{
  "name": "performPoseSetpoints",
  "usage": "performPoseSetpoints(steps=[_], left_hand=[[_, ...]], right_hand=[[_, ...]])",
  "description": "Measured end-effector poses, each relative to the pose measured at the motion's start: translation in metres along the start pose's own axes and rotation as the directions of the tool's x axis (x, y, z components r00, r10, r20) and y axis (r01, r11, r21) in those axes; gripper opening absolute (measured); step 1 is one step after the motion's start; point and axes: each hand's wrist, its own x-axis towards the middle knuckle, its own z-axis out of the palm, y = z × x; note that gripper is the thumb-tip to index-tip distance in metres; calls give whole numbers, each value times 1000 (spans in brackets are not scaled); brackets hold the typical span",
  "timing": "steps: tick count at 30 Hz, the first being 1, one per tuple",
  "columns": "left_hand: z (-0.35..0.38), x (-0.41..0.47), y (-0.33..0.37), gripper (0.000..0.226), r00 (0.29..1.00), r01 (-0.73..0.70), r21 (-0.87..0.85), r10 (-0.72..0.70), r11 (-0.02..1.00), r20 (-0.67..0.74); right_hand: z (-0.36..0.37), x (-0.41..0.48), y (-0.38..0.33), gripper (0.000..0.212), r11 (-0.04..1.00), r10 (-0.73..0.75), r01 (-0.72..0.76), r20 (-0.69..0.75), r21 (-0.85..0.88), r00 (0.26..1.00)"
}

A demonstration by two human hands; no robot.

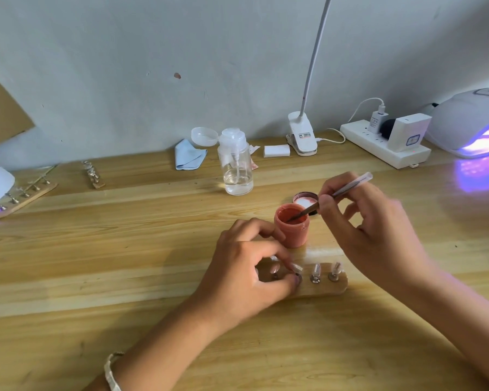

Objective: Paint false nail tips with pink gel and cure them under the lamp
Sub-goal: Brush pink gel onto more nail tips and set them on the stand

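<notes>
Loading gel: my right hand (pixel 373 230) pinches the thin clear-handled brush (pixel 347 185), bristles in the small pink gel pot (pixel 292 232). Left hand (pixel 243 266) fingers curl onto the wooden holder strip (pixel 322 289) on the bench (pixel 124 249). Visible clear nail tips (pixel 316 270) look unpainted; I judge painting and curing remain.

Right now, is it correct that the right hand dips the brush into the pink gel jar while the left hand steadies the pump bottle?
Not quite: in the head view the left hand holds the wooden strip of nail tips, not the pump bottle, which stands untouched. The right hand does dip the brush into the pink gel jar.
</notes>
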Motion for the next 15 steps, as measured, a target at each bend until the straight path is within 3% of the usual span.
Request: performPoseSetpoints(steps=[6, 15], left_hand=[[4, 0, 2, 10, 999, -39, -30, 39, 999, -18], [2, -2, 7, 8, 954, -255, 204, 281, 945, -106]], right_hand=[[1, 0, 1, 2, 999, -13, 15, 32, -41, 999], [0, 0, 1, 6, 1000, -31, 31, -34, 3, 999]])
